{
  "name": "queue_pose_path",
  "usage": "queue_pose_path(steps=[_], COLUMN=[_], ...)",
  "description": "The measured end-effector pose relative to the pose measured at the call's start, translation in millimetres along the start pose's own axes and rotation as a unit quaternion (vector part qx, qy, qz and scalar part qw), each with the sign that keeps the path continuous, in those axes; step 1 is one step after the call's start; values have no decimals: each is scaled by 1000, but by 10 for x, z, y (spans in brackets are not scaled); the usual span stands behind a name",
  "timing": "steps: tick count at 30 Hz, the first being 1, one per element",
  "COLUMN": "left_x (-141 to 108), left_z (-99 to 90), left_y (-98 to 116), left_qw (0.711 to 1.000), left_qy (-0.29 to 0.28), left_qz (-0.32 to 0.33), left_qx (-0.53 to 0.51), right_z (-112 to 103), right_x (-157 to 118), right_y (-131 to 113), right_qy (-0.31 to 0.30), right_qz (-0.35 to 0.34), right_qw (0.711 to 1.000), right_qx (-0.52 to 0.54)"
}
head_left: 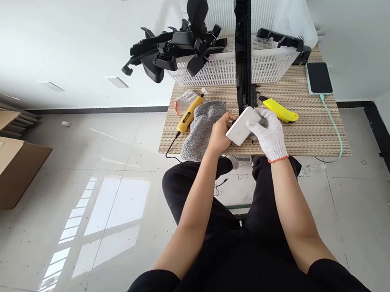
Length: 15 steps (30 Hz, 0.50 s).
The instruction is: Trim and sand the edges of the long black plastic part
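My right hand (268, 132), in a white knit glove with an orange cuff edge, grips a flat white rectangular block (242, 126) that looks like a power bank. My bare left hand (221, 132) is closed at the near end of a long black plastic trim strip (243, 42). That end is partly hidden behind the white block. The strip slants over the basket's near rim toward me. A yellow utility knife (280, 110) lies just beyond my right hand. Left of my left hand lie a grey cloth (204, 128) and a yellow corded tool (189, 114).
A white plastic basket (270, 65) at the table's back holds black plastic parts (179, 43), some jutting out leftward. A phone (319, 78) with a green cable lies at the right. A white glove (185, 100) rests at the left. A cardboard box (15, 175) stands on the floor.
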<state>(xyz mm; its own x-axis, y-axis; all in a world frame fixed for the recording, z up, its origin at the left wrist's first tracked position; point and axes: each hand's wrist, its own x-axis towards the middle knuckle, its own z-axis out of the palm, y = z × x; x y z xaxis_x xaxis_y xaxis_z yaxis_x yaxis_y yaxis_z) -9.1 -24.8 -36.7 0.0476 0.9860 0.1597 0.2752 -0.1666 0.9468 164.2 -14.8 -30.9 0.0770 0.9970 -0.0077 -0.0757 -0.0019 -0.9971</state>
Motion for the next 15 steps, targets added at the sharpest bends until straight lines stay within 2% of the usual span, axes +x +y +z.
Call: queue_pose_path(steps=[4, 8, 12, 15], left_x=[-2, -12, -9, -1], left_z=[2, -2, -2, 0], left_y=[-18, -5, 2, -8], left_qw=[1000, 999, 1000, 999], left_qy=[0, 6, -5, -5], left_qz=[2, 31, 16, 31], left_qx=[-10, 5, 5, -8], right_z=[12, 30, 28, 30], right_x=[15, 19, 7, -14], right_y=[-30, -51, -84, -111], right_qy=[80, -9, 64, -3], right_qz=[10, 16, 4, 31], right_qw=[996, 1000, 996, 999], right_qx=[35, 26, 55, 29])
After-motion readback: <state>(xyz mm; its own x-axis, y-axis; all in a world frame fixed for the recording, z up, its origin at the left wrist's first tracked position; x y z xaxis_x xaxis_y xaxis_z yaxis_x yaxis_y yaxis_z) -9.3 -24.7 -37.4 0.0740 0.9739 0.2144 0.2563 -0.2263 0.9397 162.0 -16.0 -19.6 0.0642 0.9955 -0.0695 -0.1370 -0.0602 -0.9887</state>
